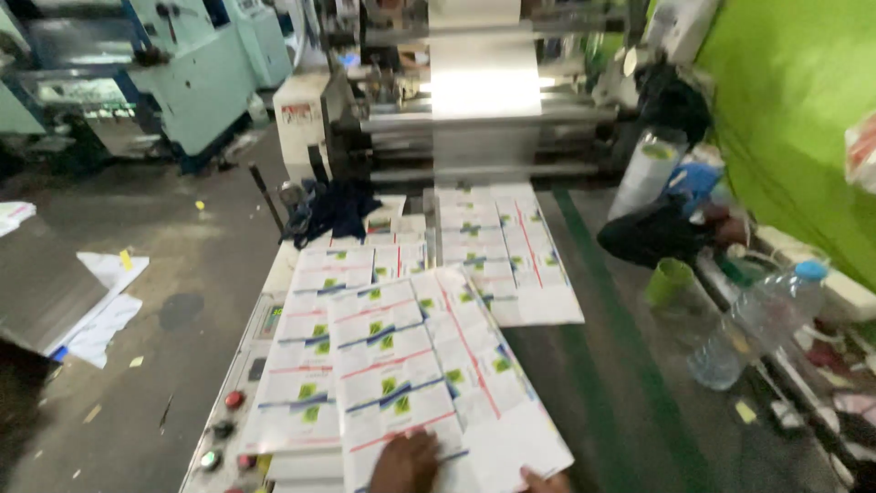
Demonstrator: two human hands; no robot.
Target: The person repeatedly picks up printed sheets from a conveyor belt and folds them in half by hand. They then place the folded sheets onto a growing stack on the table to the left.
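A large white printed sheet [429, 365] with rows of green, blue and red label marks lies skewed on top of a stack of similar sheets [306, 365]. My left hand [406, 461] rests on its near edge with the fingers curled on the paper. Only the top of my right hand [545, 480] shows at the bottom edge of the view, touching the sheet's lower right corner. More printed sheets [506, 251] lie farther back on the machine's table.
A printing machine [484, 119] with a shiny white web stands at the back. A panel with red and green buttons [224, 429] runs along the table's left side, near a dark cloth [333, 210]. A plastic bottle [757, 324], a green cup [669, 281] and a green wall are at right. Loose papers [105, 306] lie on the floor at left.
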